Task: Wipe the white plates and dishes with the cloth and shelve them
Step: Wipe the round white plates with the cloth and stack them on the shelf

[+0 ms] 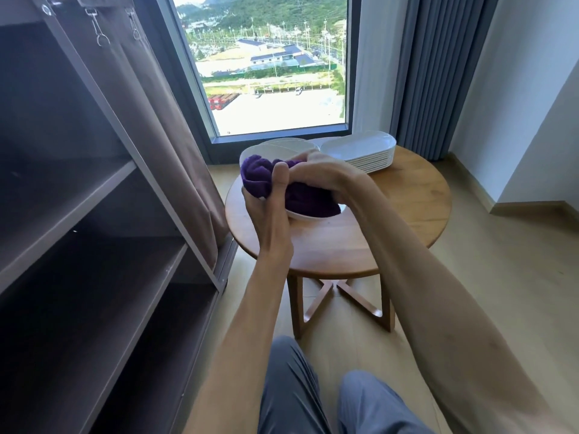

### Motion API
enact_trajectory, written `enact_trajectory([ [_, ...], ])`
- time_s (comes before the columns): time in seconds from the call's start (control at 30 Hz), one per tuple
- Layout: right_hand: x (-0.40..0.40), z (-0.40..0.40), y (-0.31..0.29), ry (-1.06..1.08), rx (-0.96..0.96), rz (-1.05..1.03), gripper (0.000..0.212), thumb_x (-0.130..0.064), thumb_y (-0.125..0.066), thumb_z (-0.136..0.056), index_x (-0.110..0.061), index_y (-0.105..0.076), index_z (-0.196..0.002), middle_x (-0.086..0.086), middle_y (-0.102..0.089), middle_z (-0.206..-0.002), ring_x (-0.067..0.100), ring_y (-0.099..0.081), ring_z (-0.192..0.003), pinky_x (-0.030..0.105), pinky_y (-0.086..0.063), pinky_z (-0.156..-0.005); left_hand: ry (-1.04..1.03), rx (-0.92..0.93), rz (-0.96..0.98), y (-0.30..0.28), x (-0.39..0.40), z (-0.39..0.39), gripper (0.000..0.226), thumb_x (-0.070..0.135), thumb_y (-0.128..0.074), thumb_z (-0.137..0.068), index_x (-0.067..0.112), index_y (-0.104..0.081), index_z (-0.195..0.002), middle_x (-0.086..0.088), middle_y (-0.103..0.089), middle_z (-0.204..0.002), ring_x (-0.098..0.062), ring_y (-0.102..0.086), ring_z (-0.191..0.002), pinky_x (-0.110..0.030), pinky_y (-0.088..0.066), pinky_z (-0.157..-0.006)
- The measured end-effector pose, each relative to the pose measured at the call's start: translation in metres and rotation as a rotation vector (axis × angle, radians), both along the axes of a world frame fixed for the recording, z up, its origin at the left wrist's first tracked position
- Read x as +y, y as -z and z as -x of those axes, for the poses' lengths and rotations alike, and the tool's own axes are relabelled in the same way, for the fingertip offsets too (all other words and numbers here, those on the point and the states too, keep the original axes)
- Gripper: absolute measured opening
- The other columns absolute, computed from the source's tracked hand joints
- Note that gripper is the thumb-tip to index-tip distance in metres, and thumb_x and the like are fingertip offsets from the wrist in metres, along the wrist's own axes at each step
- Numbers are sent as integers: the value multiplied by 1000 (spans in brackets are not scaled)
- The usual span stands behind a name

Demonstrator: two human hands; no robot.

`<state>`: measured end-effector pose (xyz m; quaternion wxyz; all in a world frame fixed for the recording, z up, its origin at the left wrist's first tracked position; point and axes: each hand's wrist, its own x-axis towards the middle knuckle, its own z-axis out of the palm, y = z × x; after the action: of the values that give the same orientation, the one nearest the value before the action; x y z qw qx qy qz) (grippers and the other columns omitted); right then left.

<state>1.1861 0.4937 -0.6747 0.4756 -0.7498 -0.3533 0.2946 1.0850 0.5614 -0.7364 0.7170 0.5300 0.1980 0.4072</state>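
Above the round wooden table (407, 211), my left hand (269, 202) grips a white dish (308, 217) by its near-left rim, thumb up. A purple cloth (260, 175) is bunched in the dish, and my right hand (316, 170) grips it from the right, pressing it into the dish. Most of the dish is hidden by the cloth and my hands. Behind them lie round white plates (282, 145), and a stack of several oblong white dishes (363, 150) stands at the table's back right.
An open brown shelf unit (94, 214) with bare shelves stands to my left, its fabric curtain (163, 145) pushed to the right side. A window and grey drapes are behind the table. My knees (313, 396) are below, over the wooden floor.
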Motion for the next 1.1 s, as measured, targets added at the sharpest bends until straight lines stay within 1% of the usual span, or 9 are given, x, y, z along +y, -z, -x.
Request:
enact_trajectory([
  [0.17, -13, -2, -9, -23, -155, 218, 20, -29, -80, -66, -28, -80, -86, 2, -78, -91, 26, -75, -91, 43, -62, -82, 95, -74, 216, 7, 1, 4, 52, 71, -57, -84, 26, -67, -110, 4, -79, -96, -18, -72, -97, -47, -60, -94],
  [0.3, -23, -2, -5, -22, -300, 327, 24, -30, -81, -65, -32, -78, -89, 0, -73, -90, 21, -70, -82, 37, -61, -72, 74, -62, 355, 5, 6, 7, 60, 69, -45, -93, 18, -66, -116, -6, -77, -99, -27, -72, -102, -55, -56, -98],
  [0.43, -24, -1, -1, -7, -371, 383, 22, -28, -82, -65, -28, -78, -86, 1, -69, -90, 20, -67, -81, 38, -58, -67, 126, 21, 413, 4, 9, 7, 44, 50, -52, -93, 8, -66, -93, -11, -69, -86, -33, -66, -95, -51, -52, -94],
  [0.57, -25, -9, 11, 176, -412, 432, 25, -25, -84, -64, -20, -78, -87, 2, -70, -89, 17, -65, -82, 34, -59, -73, 118, 21, 459, 10, 11, 9, 42, 33, -52, -96, 12, -57, -133, -18, -68, -117, -38, -65, -109, -53, -57, -94],
  [0.67, -26, -10, 21, 313, -347, 327, 25, -28, -85, -60, -23, -77, -83, 2, -71, -89, 21, -67, -91, 39, -58, -85, 112, 4, 451, 12, 14, 9, 42, 33, -53, -97, 20, -52, -137, -17, -67, -120, -38, -66, -111, -48, -62, -82],
  [0.87, -36, -18, 31, 670, 48, -328, 26, -41, -82, -69, -28, -76, -91, -6, -75, -91, 15, -69, -91, 36, -58, -83, 3, 52, 445, 15, 27, 18, 45, 37, -55, -93, 25, -58, -136, -13, -68, -126, -36, -65, -115, -48, -61, -87],
  [0.97, -37, -33, 30, 762, 195, -370, 42, -60, -65, -73, -23, -74, -92, -1, -74, -95, 20, -65, -95, 38, -51, -86, -31, 42, 449, 13, 31, 22, 44, 29, -54, -91, 23, -60, -134, -12, -69, -125, -35, -65, -116, -48, -59, -93],
  [1.03, -37, -42, 35, 847, 208, -370, 47, -52, -55, -81, -13, -74, -99, 4, -74, -94, 22, -65, -93, 38, -50, -87, -50, 49, 441, 12, 28, 21, 42, 27, -53, -91, 23, -62, -132, -11, -69, -124, -33, -65, -115, -43, -60, -87],
  [1.1, -37, -46, 46, 943, 40, -313, 31, -32, -55, -89, -5, -71, -92, 1, -68, -79, 21, -62, -79, 32, -48, -70, -55, 58, 429, 12, 25, 18, 42, 26, -53, -92, 22, -62, -132, -10, -70, -124, -33, -65, -115, -38, -58, -83],
])
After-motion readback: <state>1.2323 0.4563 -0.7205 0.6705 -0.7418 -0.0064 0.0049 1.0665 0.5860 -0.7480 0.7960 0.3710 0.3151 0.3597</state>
